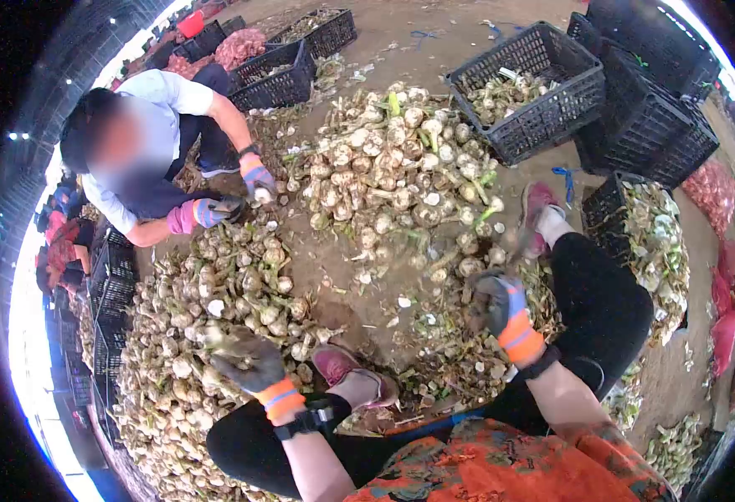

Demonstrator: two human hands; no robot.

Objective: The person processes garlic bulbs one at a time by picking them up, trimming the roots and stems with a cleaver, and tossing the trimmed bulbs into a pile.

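My left hand (254, 366), in a grey work glove with an orange cuff, reaches over the left-hand pile of garlic bulbs (175, 351). Its fingers look stretched apart, though motion smears the tips and the bulbs around them. My right hand (501, 309), gloved alike, is curled above scattered trimmings beside my right leg; what it grips is hidden. Between my feet and beyond lies a second garlic heap (393, 159), some bulbs with green stems. Cut stem pieces and peel (460, 351) litter the ground below my right hand.
A co-worker (158, 151) in gloves crouches at the far left, handling garlic. A black crate (526, 92) with some garlic stands at the back right, near stacked crates (644, 117). To my right, another crate overflows with trimmings (656, 251). Red mesh sacks (711, 192) lie farther right.
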